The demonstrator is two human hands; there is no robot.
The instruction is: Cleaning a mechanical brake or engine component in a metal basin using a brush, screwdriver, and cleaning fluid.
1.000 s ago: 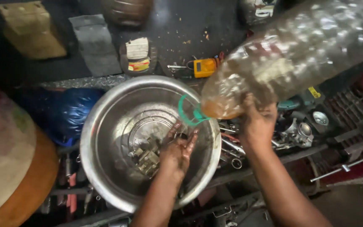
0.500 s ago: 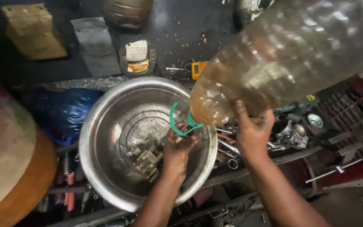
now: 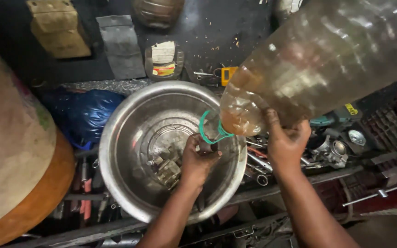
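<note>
1. Our right hand point(image 3: 285, 143) cradles the big clear plastic bottle point(image 3: 318, 64), tilted neck-down over the round steel basin point(image 3: 129, 138)
2. Our left hand point(image 3: 197, 158), fingers curled, grips its neck by the green ring point(image 3: 206, 133)
3. Amber liquid sits at the neck; metal parts point(image 3: 166, 170) wait below, hardly wetted

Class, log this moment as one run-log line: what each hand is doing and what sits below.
left hand: at bottle mouth | right hand: holding tilted plastic bottle | below: steel bowl, metal parts

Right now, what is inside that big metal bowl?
In the metal bowl lie a few small grimy metal parts. The left hand reaches in at the bottle mouth and covers whatever lies beneath it.
</note>
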